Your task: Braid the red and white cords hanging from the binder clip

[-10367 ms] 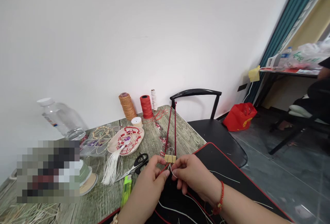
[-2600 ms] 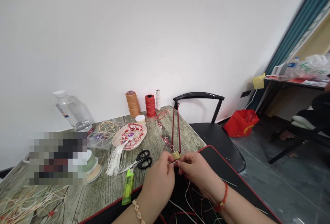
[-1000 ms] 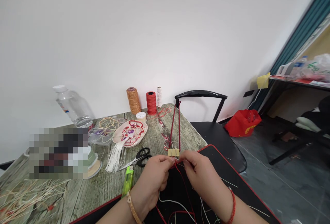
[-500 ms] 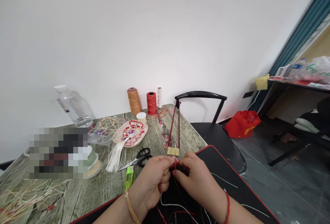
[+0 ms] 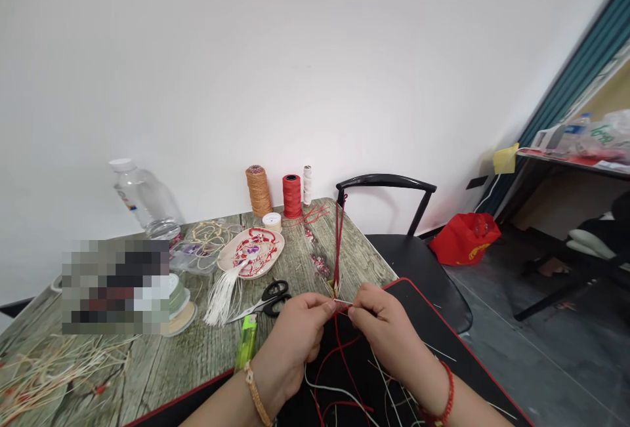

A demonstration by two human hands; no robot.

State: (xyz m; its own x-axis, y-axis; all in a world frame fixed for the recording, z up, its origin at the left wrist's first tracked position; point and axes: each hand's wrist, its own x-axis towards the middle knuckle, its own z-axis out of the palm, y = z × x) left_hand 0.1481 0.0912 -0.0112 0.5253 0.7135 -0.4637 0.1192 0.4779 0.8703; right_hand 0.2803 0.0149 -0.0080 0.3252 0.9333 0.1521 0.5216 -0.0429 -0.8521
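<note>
My left hand (image 5: 301, 330) is closed in a pinch on thin red and white cords (image 5: 342, 304) beneath a binder clip. Opposite it, my right hand (image 5: 386, 327) pinches the same work from the other side, a short stretch showing between the fingertips. The gold binder clip (image 5: 335, 288) is turned nearly edge-on and hangs from a dark red cord loop (image 5: 338, 240) tied to the chair back. Loose red cord (image 5: 339, 342) trails below the fingers, with a white cord (image 5: 327, 387) curving over the black mat. The fingertips hide the exact grip.
Scissors (image 5: 272, 296) and a green lighter (image 5: 247, 340) lie left of my hands. Beyond are a pink dish (image 5: 276, 258) of beaded cords, a white tassel (image 5: 222, 297), an orange spool (image 5: 258, 192), a red spool (image 5: 292, 197) and a bottle (image 5: 147, 201). A black chair (image 5: 394, 250) stands right.
My hands have drawn slightly apart, the right one moving right, exposing cord between them. The binder clip has turned from face-on to edge-on, and the loop's two strands have come together.
</note>
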